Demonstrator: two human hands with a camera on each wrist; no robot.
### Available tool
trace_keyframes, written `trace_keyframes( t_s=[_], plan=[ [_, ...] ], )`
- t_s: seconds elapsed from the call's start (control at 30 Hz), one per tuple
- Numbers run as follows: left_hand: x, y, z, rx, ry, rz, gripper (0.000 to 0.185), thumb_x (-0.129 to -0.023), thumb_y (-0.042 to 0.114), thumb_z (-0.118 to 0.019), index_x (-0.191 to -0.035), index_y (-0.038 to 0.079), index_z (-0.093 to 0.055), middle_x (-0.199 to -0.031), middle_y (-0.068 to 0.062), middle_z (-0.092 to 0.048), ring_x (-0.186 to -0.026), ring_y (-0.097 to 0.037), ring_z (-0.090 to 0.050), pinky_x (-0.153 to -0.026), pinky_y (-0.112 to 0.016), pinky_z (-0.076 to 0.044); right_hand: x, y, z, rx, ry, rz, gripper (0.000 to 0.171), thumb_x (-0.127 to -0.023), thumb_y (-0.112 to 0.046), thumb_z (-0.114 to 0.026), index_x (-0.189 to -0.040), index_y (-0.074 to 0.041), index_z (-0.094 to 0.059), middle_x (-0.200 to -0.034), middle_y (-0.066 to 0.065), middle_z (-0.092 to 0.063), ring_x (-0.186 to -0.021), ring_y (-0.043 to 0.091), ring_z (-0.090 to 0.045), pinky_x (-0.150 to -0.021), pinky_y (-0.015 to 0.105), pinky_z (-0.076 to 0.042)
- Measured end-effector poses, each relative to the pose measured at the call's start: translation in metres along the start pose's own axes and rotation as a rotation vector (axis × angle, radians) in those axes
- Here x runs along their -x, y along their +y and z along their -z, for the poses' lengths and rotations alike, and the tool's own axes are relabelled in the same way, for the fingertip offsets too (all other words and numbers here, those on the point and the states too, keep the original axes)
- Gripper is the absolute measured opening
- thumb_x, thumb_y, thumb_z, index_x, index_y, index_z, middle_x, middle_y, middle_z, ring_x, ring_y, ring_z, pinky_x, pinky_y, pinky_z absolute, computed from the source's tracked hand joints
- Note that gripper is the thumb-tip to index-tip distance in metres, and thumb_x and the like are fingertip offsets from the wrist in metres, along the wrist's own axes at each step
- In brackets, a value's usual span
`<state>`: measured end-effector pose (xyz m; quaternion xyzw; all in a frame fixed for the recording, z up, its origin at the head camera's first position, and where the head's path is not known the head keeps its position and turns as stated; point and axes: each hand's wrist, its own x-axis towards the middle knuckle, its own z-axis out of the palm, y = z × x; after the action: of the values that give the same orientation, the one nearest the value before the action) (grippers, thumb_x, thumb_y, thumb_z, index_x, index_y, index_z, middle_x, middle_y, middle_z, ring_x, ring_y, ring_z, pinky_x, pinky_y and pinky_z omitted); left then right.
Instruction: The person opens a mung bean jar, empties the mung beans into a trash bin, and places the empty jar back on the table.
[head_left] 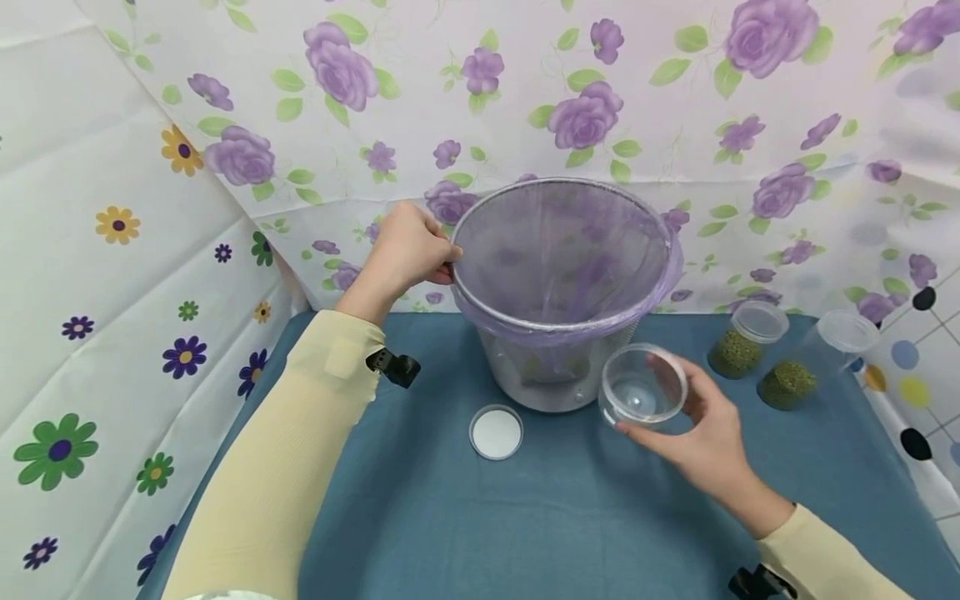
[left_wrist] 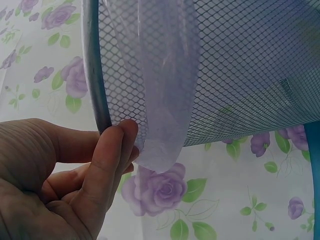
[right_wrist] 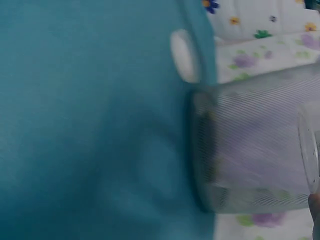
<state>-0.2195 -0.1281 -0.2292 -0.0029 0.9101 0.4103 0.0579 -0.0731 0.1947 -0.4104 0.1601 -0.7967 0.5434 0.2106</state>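
A mesh wastebasket point(head_left: 517, 367) with a purple bag point(head_left: 663, 279) folded over its rim stands on the blue cloth. My left hand point(head_left: 412, 246) pinches the left side of the rim; in the left wrist view, thumb and fingers meet at the metal edge beside the hanging bag point(left_wrist: 167, 100). At the basket's front right, my right hand point(head_left: 708, 437) grips a clear plastic jar point(head_left: 643, 387), uncapped, with its mouth facing up. The right wrist view is blurred and catches only part of the jar point(right_wrist: 309, 150) and a fingertip. A round white lid point(head_left: 497, 432) lies in front of the basket.
Two clear jars holding green grains, one nearer the basket point(head_left: 738, 350) and one farther right point(head_left: 787, 382), stand at the table's back right. A flowered sheet point(head_left: 480, 108) rises close behind the basket, and another flowered sheet point(head_left: 120, 333) borders the left.
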Motion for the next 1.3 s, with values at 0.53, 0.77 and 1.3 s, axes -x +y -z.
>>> trace_keyframes(
  t_s=[0.53, 0.77, 1.3],
  plan=[
    [0.001, -0.003, 0.002, 0.008, 0.004, -0.014, 0.017, -0.083, 0.013, -0.069, -0.079, -0.003, -0.073, -0.076, -0.013, -0.072, -0.060, -0.020, -0.070, -0.060, -0.030, -0.058, 0.021, 0.048, -0.038, 0.240, -0.272, -0.216, 0.092, -0.053, -0.059, -0.082, -0.133, -0.035, -0.045, -0.126, -0.006, -0.055, -0.102, 0.012, -0.053, -0.080, 0.038, -0.046],
    [0.001, -0.002, 0.001, 0.021, -0.003, -0.020, 0.016, -0.083, 0.012, -0.069, -0.081, -0.004, -0.073, -0.077, -0.013, -0.072, -0.061, -0.020, -0.071, -0.061, -0.030, -0.058, 0.023, 0.055, -0.044, 0.252, -0.306, -0.239, 0.096, -0.048, -0.060, -0.084, -0.132, -0.034, -0.046, -0.118, -0.003, -0.060, -0.090, 0.014, -0.053, -0.070, 0.034, -0.046],
    [0.000, -0.003, -0.001, 0.023, 0.005, -0.024, 0.016, -0.083, 0.012, -0.069, -0.079, -0.002, -0.073, -0.076, -0.014, -0.071, -0.062, -0.021, -0.071, -0.060, -0.029, -0.057, 0.026, 0.068, -0.054, 0.182, -0.346, -0.262, 0.092, -0.049, -0.037, -0.092, -0.130, -0.029, -0.049, -0.120, -0.006, -0.060, -0.108, 0.012, -0.060, -0.084, 0.034, -0.053]
  ],
)
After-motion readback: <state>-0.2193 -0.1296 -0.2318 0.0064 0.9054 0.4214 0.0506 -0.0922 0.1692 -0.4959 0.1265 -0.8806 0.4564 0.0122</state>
